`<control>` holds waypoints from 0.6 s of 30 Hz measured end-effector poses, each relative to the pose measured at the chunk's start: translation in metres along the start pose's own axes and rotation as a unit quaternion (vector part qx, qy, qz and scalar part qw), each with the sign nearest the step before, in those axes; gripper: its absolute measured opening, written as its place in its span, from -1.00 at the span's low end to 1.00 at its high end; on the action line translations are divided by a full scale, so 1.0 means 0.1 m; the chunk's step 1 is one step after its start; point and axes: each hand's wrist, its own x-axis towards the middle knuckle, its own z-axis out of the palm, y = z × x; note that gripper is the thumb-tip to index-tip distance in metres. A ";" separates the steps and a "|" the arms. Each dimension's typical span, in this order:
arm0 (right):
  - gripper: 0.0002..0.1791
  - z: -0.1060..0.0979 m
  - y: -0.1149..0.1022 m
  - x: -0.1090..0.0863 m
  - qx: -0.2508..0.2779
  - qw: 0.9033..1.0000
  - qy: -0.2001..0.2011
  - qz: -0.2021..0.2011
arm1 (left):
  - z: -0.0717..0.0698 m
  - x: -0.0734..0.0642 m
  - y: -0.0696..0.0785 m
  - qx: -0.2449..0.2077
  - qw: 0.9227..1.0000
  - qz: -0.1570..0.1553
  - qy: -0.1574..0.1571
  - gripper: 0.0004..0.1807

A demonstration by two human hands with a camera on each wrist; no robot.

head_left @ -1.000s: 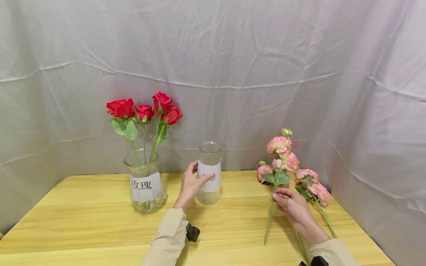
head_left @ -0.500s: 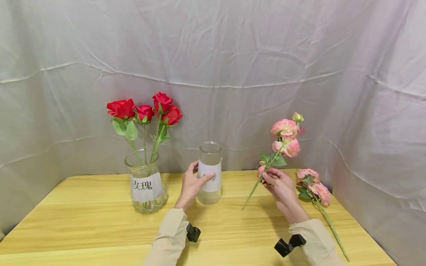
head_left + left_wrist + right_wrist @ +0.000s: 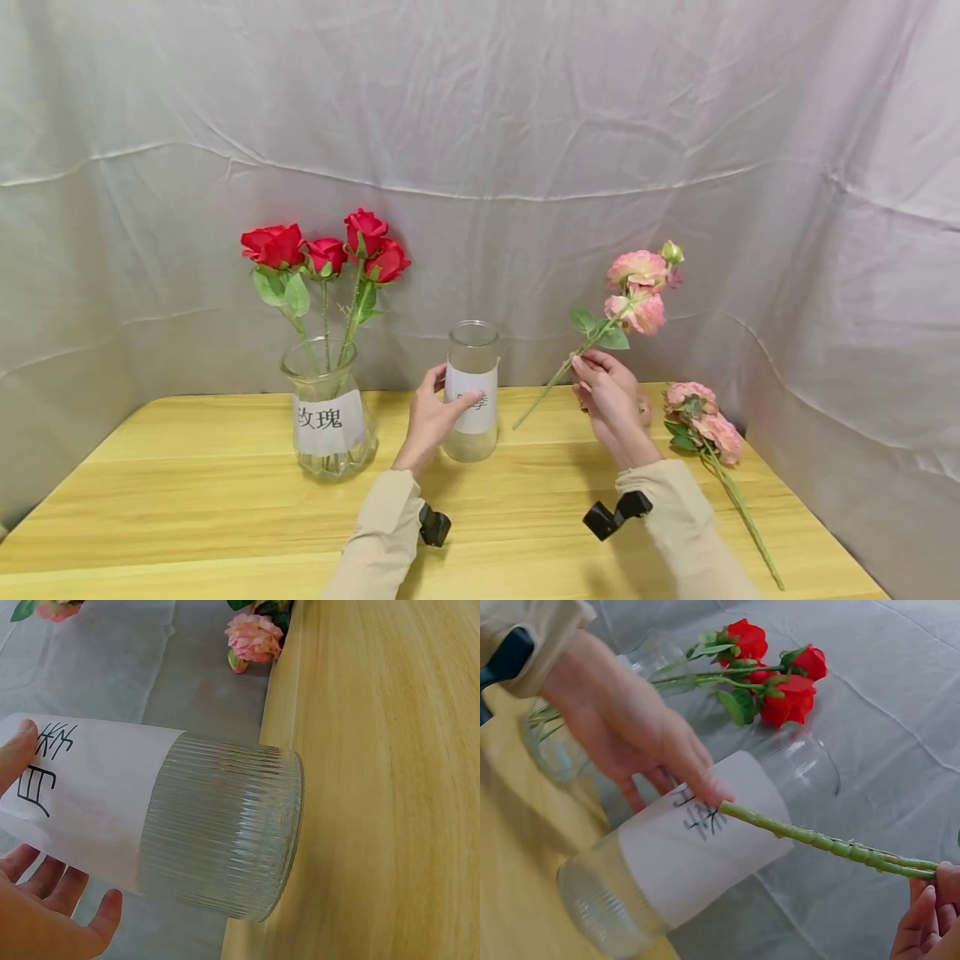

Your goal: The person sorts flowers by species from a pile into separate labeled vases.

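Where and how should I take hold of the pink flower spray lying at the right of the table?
Probably best to pinch the bare stem just below the leaves, coming from above on the near side. The pink flower spray lies with its blooms facing away and its slim stem running toward the person, so that should spare the blooms.

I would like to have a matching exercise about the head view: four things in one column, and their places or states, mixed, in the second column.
Things
1. red roses
2. straight vase
3. highest pink flowers
4. rightmost pink flowers

Places or states
A. lying on the table
B. standing in the wider vase
C. held by the right hand
D. gripped by the left hand

Right pairs: 1-B, 2-D, 3-C, 4-A
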 end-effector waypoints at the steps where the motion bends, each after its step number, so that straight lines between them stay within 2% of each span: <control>1: -0.88 0.04 0.00 0.02 0.004 1.000 0.004 -0.003 | 0.00 0.00 0.00 0.001 1.000 0.001 0.000 -0.24; 8: -0.90 0.29 -0.03 0.14 0.026 0.999 0.035 -0.021 | -0.01 -0.01 -0.01 0.001 1.000 0.009 0.000 -0.25; 18: -0.90 0.60 -0.21 0.25 0.076 0.995 0.050 -0.051 | -0.01 0.00 -0.01 -0.003 1.000 0.015 -0.004 -0.23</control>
